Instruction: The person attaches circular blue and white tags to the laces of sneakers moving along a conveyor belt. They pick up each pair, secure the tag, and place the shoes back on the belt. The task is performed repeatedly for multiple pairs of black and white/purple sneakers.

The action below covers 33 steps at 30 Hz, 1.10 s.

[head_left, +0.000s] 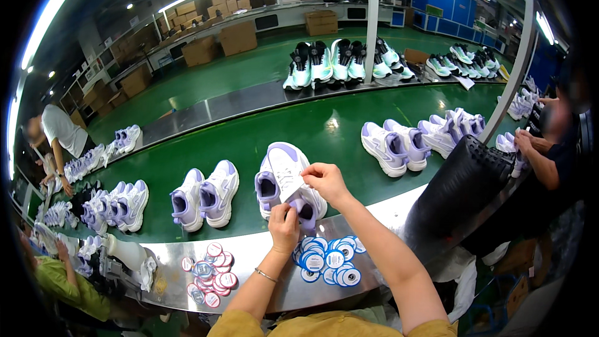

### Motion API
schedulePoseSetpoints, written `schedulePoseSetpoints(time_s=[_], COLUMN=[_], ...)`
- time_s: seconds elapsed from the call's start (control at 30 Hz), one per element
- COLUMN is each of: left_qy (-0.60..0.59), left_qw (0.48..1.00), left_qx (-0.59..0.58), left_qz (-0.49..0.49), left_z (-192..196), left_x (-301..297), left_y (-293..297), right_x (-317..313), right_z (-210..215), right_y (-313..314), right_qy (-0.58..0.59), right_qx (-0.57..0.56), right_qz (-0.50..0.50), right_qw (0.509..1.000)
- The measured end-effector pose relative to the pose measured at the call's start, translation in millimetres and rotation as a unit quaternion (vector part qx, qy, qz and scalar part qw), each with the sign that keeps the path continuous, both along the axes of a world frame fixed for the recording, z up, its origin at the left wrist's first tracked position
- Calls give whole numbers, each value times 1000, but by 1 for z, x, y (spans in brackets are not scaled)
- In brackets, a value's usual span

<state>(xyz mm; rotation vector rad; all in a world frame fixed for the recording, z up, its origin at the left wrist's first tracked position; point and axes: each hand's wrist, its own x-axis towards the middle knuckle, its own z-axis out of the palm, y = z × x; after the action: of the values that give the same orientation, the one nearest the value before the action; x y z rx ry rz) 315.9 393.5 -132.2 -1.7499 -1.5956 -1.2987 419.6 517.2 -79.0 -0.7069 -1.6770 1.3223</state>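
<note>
Your right hand (324,180) pinches the tongue of the white-and-lilac shoe (288,178) that lies on the green belt (337,134), toe pointing away from you, while your left hand (284,223), nearer the heel, closes on its laces.

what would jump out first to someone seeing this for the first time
At the centre, the person's left hand and right hand work on a tilted white and lilac sneaker on the green conveyor belt, with more lilac pairs lined up either side. In front, on the metal ledge, lie piles of blue round tags and red round tags.
</note>
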Motion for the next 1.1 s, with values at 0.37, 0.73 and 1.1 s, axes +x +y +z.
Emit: schedulePoseSetpoints(time_s=[0.37,0.73,1.1], left_qy=[-69,-73,1], left_qw=[997,997,994], left_qx=[-4,11,-85], left_qz=[27,27,71], left_z=[-9,-10,26], left_x=[-4,-11,-45], left_y=[-11,-12,67], right_x=[11,1,129], right_z=[-43,-54,12], right_y=[-30,-41,-36], right_qy=[73,88,20], right_qx=[-163,-188,-128], right_qz=[1,-9,-158], right_qw=[984,978,979])
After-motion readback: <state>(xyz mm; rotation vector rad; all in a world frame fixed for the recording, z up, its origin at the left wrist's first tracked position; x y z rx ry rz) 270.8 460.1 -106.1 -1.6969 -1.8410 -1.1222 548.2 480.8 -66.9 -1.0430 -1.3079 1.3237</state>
